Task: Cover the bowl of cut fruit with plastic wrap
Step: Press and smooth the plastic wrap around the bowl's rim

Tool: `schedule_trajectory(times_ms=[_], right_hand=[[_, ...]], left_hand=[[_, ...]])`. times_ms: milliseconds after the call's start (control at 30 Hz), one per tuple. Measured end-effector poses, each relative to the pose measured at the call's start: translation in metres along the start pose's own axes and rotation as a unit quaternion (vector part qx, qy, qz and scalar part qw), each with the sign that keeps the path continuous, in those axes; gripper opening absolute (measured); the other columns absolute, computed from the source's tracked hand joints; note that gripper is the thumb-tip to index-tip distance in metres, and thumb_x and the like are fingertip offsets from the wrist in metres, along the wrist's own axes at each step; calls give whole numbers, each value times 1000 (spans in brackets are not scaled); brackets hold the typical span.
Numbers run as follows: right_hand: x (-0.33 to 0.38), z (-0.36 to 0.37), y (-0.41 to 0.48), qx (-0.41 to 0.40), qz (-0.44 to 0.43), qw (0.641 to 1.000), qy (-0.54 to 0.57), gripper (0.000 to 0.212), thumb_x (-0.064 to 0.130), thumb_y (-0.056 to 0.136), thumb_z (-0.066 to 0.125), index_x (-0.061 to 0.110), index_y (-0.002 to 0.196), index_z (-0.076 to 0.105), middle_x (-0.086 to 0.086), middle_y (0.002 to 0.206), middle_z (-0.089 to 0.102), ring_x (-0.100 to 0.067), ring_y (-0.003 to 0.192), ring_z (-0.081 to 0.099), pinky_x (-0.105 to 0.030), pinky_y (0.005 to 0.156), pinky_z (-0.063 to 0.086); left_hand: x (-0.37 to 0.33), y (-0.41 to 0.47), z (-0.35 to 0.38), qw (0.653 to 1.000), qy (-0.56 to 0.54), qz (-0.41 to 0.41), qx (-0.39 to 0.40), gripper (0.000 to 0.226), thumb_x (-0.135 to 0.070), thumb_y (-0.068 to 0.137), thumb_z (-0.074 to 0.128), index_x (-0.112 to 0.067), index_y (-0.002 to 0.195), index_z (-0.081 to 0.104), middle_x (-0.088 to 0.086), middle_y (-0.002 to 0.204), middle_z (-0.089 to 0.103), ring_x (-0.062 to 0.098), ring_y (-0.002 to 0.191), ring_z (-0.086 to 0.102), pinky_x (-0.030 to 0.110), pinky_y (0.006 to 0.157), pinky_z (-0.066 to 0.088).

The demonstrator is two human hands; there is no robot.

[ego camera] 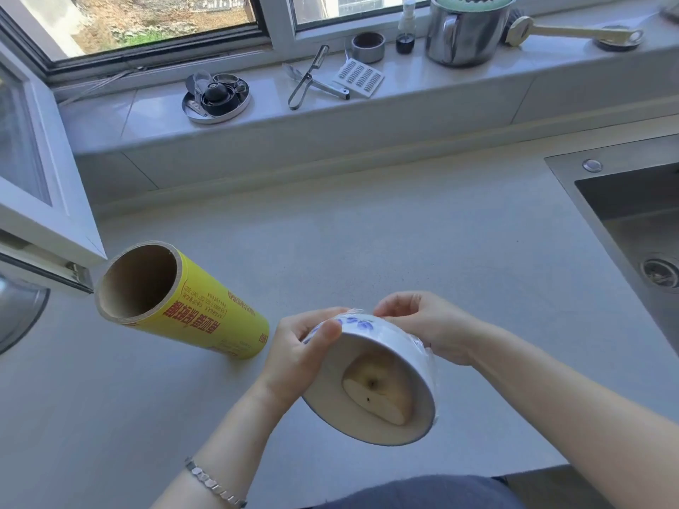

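Observation:
A white bowl (382, 334) with blue flower marks is held above the counter, tilted so its mouth faces me. Pale cut fruit (374, 389) lies inside it. Clear plastic wrap (428, 356) is stretched over the mouth and down the right side. My left hand (299, 352) grips the bowl's left wall, thumb on the outside. My right hand (422, 326) holds the far right side and pinches the wrap against the bowl's underside. The yellow roll of plastic wrap (191, 306) lies on its side on the counter, left of the bowl, its open cardboard end toward me.
A steel sink (632, 222) is set into the counter at the right. An open window sash (40, 185) juts in at the left. The sill behind holds a round tin of small parts (216, 95), peelers (308, 79), a steel pot (466, 31) and a brush (543, 31).

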State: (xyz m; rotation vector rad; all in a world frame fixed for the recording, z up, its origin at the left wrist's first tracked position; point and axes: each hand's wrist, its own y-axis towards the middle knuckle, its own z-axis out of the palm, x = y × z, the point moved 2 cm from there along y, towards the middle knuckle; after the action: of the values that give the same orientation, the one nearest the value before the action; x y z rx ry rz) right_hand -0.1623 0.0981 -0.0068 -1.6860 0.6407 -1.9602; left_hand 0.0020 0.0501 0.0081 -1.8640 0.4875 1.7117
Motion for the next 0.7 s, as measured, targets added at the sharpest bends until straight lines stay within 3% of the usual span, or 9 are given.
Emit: schedule_trajectory(times_ms=[67, 200, 267, 367, 467, 500, 567, 633, 700], right_hand=[[6, -3, -5, 13, -37, 999, -33, 15, 4, 82, 62, 15, 76, 69, 6, 66, 70, -4, 56, 62, -15, 53, 50], [9, -8, -15, 17, -75, 997, -6, 21, 15, 87, 52, 15, 99, 68, -2, 97, 70, -13, 86, 64, -16, 71, 52], [9, -4, -21, 35, -101, 994, -28, 43, 35, 75, 58, 18, 115, 61, 5, 109, 68, -9, 98, 64, -16, 77, 50], [7, 4, -23, 12, -124, 988, -97, 68, 41, 55, 71, 28, 120, 53, 12, 109, 65, 8, 88, 64, -10, 71, 49], [2, 4, -20, -68, -146, 983, -90, 56, 41, 60, 66, 36, 113, 49, 15, 108, 61, 12, 86, 61, -5, 72, 48], [-1, 4, -19, -80, -150, 982, -78, 53, 42, 62, 63, 37, 113, 48, 14, 108, 61, 9, 89, 61, -6, 74, 49], [-8, 5, -18, -87, -151, 983, -51, 53, 43, 65, 60, 35, 116, 47, 9, 109, 62, 1, 93, 62, -11, 76, 51], [-12, 5, -17, -87, -150, 984, -37, 55, 43, 66, 60, 35, 118, 45, 5, 106, 63, -3, 90, 64, -12, 74, 52], [-13, 5, -17, -85, -154, 984, -29, 52, 42, 66, 60, 38, 115, 44, 3, 104, 63, -6, 88, 65, -14, 72, 53]], left_hand=[[0, 1, 1, 1000, 1, -10, -7, 50, -81, 46, 61, -40, 71, 74, -21, 71, 73, -4, 72, 66, 14, 67, 51], [5, 6, -3, 996, -25, -36, -77, 42, -71, 51, 64, -36, 70, 75, -16, 72, 74, 6, 77, 67, 26, 72, 54], [8, 9, -2, 992, -35, -53, -107, 37, -63, 57, 57, -33, 68, 75, -14, 70, 74, 12, 77, 65, 30, 72, 51], [10, 9, 1, 990, -45, -61, -119, 38, -60, 59, 54, -30, 68, 75, -10, 67, 72, 16, 75, 62, 32, 71, 50], [9, 8, 4, 994, -22, -52, -91, 33, -53, 70, 60, -33, 94, 70, -21, 76, 73, 2, 81, 65, 16, 73, 51], [8, 8, 3, 996, -1, -45, -73, 30, -48, 80, 60, -38, 108, 60, -27, 78, 71, -9, 82, 63, 8, 74, 48], [6, 9, -1, 998, 54, -34, -26, 29, -45, 87, 47, -53, 115, 45, -35, 100, 62, -25, 95, 53, -2, 81, 40], [-3, 11, -6, 989, 147, -1, 19, 25, -48, 91, 44, -60, 112, 45, -36, 123, 48, -23, 116, 41, -2, 95, 31], [-5, 13, -8, 974, 214, 30, 66, 29, -46, 86, 42, -49, 113, 53, -30, 124, 52, -15, 120, 44, 4, 100, 31]])
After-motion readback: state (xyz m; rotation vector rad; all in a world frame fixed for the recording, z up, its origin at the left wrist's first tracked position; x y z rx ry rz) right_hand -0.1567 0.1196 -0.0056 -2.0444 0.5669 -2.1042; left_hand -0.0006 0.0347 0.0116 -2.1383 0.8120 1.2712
